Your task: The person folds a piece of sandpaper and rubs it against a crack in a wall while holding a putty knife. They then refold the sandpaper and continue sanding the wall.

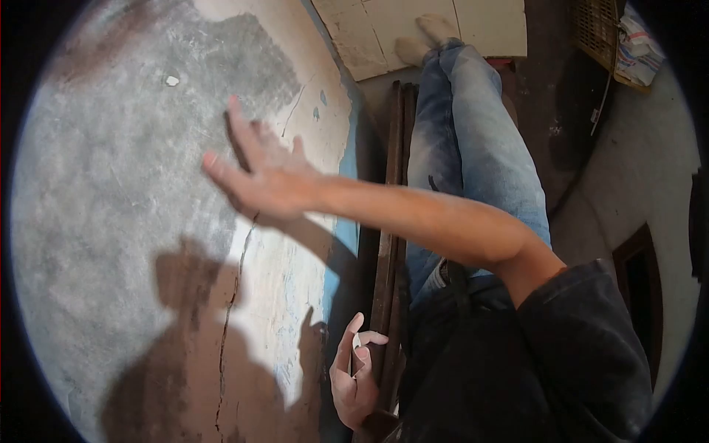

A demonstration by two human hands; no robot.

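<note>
My right hand [269, 173] reaches across my body to the wall [133, 192] on the left. Its fingers are spread, pale with dust and slightly blurred. They lie at or very close to the wall, over the edge of a grey patch; whether they press on it I cannot tell. Low in the view, my left hand [356, 376] is beside the wall's lower edge, with curled fingers. A thin whitish sliver [356, 342] shows between its finger and thumb, too small to name.
A long crack [227, 325] runs down the wall, with peeling pale and blue paint beside it. Dark rails [385, 280] run between wall and legs. My feet [421, 44] are on a pale tiled surface [487, 29]. A yellow crate [595, 33] holding a striped bag stands upper right.
</note>
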